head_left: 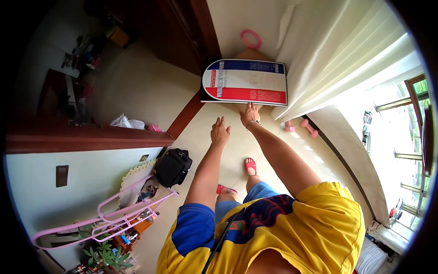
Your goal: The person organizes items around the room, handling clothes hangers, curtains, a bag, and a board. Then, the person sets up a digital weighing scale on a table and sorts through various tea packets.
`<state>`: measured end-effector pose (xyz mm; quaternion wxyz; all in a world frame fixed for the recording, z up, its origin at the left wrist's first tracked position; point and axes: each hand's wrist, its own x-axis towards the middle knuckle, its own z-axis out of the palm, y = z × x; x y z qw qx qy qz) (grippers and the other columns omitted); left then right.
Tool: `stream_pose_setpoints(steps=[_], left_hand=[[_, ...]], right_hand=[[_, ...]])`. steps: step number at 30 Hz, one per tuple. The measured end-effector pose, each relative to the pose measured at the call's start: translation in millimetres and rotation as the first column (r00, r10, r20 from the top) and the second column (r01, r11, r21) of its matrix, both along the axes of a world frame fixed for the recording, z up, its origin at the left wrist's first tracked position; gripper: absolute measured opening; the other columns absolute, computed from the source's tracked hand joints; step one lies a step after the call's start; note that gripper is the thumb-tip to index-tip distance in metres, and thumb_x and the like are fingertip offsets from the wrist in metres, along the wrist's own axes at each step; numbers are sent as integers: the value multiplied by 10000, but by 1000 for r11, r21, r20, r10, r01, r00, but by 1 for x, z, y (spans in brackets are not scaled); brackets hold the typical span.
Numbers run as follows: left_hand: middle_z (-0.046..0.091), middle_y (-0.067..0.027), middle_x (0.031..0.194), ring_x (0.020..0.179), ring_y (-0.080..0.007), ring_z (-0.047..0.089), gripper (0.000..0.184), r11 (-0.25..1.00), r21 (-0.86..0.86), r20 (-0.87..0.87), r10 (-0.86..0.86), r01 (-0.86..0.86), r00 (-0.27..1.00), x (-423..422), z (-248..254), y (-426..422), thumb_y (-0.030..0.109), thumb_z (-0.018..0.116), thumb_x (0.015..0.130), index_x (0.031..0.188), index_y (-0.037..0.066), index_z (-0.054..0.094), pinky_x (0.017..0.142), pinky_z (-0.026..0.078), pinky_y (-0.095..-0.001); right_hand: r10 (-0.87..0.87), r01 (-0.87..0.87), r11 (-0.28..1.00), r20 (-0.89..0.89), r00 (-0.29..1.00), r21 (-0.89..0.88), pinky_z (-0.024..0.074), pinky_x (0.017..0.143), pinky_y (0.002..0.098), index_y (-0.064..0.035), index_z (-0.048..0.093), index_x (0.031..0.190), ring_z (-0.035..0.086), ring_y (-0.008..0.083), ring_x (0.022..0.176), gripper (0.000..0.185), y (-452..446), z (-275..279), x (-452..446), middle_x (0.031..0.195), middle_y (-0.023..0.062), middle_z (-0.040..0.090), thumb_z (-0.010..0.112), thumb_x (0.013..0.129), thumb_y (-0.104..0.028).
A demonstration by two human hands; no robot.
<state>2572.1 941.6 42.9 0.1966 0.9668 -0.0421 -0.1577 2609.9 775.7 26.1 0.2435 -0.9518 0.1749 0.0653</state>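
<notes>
A board (244, 82) with blue, white and red bands, rounded at its left end, lies in the corner between the doorway and the curtain. My right hand (250, 114), with a bracelet at the wrist, reaches to the board's near edge, its fingers stretched and apart; whether the fingertips touch the board I cannot tell. Lower and to the left, my left hand (220, 132) hangs in front of the board with fingers spread and nothing in it. A pink ring (251, 39) rests behind the board.
Pink dumbbells (309, 129) lie on the floor near the curtain (319, 68). By the left wall are a black bag (173, 167), a pink metal rack (109, 223) and a plant (107, 255). A dark wooden door frame (185, 114) borders the doorway. Windows line the right side.
</notes>
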Motion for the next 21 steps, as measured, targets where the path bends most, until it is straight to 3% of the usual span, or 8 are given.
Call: stream_pose_setpoints(steps=[8, 12, 14, 16, 19, 21], left_hand=[[321, -159, 1474, 1309, -329, 368, 647, 990, -96, -75, -109, 102, 991, 63, 27, -93, 289, 577, 897, 1436, 66, 295, 1067, 352, -407], [356, -170, 1448, 1302, -340, 381, 656, 980, -112, -16, -165, 162, 986, 105, 7, -104, 291, 598, 888, 1429, 59, 308, 1067, 353, -409], [347, -167, 1452, 1244, -351, 443, 634, 983, -118, 53, -139, 144, 989, 138, -15, -107, 309, 596, 883, 1417, 79, 341, 1009, 410, -417], [386, -178, 1417, 1199, -372, 477, 632, 983, -179, -5, -46, 45, 999, 156, -21, -108, 330, 600, 878, 1408, 83, 360, 990, 428, -426], [441, -181, 1357, 1185, -367, 490, 620, 996, -84, -72, 7, -13, 997, 183, -37, -101, 340, 594, 881, 1407, 103, 367, 983, 436, -434], [441, -184, 1364, 1192, -368, 489, 627, 992, -110, -114, 43, -55, 993, 198, -55, -98, 347, 595, 878, 1405, 92, 368, 988, 432, -430]], right_hand=[[-19, 17, 999, -47, 999, -49, 433, 985, 418, 8, 421, 1307, 456, 358, 1216, 661, -88, 19, 44, 1353, 193, 441, 676, 808, -342], [22, -29, 997, -104, 994, -71, 428, 993, 411, 6, 421, 1308, 454, 362, 1217, 680, -94, 16, 76, 1338, 199, 450, 686, 797, -356], [104, -125, 988, -196, 975, -95, 455, 977, 397, -12, 428, 1292, 445, 325, 1240, 625, -98, 22, 103, 1345, 166, 440, 658, 823, -354], [137, -164, 978, -199, 970, -128, 457, 972, 393, -18, 465, 1250, 482, 325, 1200, 581, -104, 19, 124, 1301, 174, 482, 658, 820, -358], [194, -209, 973, -144, 970, -96, 463, 955, 393, -22, 523, 1180, 538, 328, 1125, 494, -105, 4, 163, 1194, 179, 563, 674, 816, -321], [254, -265, 962, -144, 956, -62, 464, 955, 393, -20, 527, 1175, 533, 328, 1131, 488, -109, -8, 190, 1194, 178, 563, 682, 814, -309]])
